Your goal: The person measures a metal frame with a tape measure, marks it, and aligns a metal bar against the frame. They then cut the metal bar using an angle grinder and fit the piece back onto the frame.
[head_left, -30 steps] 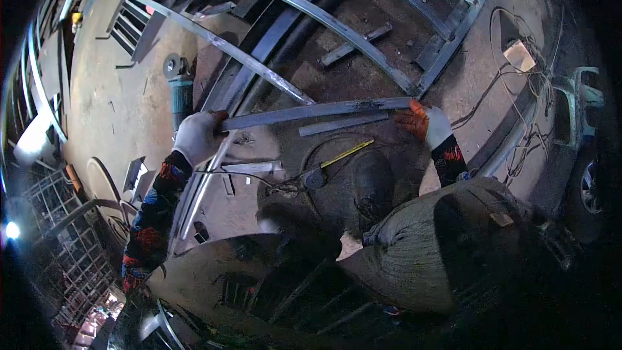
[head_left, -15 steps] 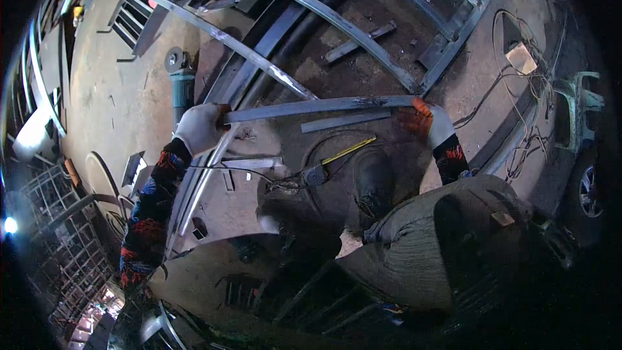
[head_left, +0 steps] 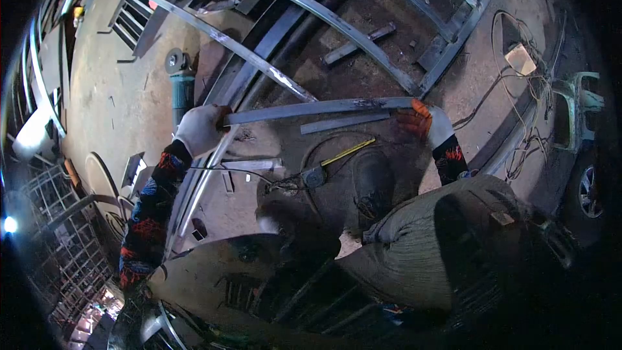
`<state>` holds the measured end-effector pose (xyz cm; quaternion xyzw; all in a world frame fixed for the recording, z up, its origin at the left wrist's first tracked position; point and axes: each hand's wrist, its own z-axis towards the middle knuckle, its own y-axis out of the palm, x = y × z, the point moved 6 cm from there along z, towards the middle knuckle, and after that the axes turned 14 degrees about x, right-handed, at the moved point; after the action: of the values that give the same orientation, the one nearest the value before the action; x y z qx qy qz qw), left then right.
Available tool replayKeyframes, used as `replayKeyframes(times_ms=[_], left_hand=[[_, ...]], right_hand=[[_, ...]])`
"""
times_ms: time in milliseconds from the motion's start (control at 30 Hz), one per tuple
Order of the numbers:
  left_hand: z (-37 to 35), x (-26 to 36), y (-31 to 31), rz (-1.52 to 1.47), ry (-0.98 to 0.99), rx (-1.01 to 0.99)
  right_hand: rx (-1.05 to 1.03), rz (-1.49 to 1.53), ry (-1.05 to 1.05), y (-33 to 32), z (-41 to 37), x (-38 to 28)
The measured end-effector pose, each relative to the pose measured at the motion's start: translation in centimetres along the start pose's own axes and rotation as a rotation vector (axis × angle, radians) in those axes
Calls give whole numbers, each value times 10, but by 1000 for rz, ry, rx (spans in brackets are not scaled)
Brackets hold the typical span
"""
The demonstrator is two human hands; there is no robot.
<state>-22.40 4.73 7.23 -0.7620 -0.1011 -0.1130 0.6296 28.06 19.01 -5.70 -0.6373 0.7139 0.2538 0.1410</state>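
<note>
A long flat-looking steel bar (head_left: 317, 109) stretches crosswise in front of me, with a dark rough patch near its right end. My left hand (head_left: 199, 129), in a white glove with a dark orange palm, is closed around the bar's left end. At the other end, my right hand (head_left: 429, 123) grips it with the thumb on top and the orange fingers below. Just beneath lies a shorter steel piece (head_left: 343, 122) on the floor. A tape measure (head_left: 315, 176) with its yellow blade (head_left: 348, 151) drawn out rests near my boot (head_left: 374, 178).
A teal angle grinder (head_left: 182, 87) lies beyond my left hand. Welded steel framing (head_left: 311, 10) spans the far side. Tangled cables (head_left: 534, 107) run along the right, near a vehicle wheel (head_left: 589, 191). Metal offcuts (head_left: 253, 164) are on the floor, and a wire grid (head_left: 61, 240) stands at left.
The bar's right end has dipped very slightly, and the fingers of my right hand have shifted a little on it. Everything else looks the same.
</note>
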Motion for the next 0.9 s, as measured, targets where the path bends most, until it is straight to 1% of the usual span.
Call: replayKeyframes(times_ms=[33,100,233,300,333,367,433,467,567,600,667,700,733,767,867,900], left_hand=[[0,-1,1,1,1,1],[1,0,2,22,14,7],[4,8,0,44,-15,-6],[8,18,-5,28,2,20],[7,11,5,-144,-115,26],[7,10,7,-144,-115,21],[18,34,-5,37,-3,10],[22,38,-3,46,10,14],[33,51,-3,3,20,-37],[35,54,0,47,35,-66],[38,55,5,-25,34,-79],[39,56,7,-90,31,-79],[40,57,9,-46,69,-61],[42,59,11,-52,64,-68],[45,60,10,-35,53,-85],[46,60,10,-48,65,-75]], right_hand=[[-1,1,-1,-1,1,1],[75,-13,-15,-9,8,5],[36,-26,-35,-19,16,9],[8,6,-5,-18,16,11],[10,8,0,-23,20,13],[52,-115,-25,-34,27,15],[100,-237,-41,-57,35,25],[77,-599,-463,-62,32,13],[54,-1069,-822,-69,33,18],[40,-831,-756,-71,30,18],[34,-599,-673,-61,16,8],[64,-662,-510,-46,5,1],[78,-694,-422,-44,1,0],[91,-727,-335,-42,-2,-1],[89,-907,-385,-40,-3,-8],[70,-1000,-497,-34,-6,-14]])
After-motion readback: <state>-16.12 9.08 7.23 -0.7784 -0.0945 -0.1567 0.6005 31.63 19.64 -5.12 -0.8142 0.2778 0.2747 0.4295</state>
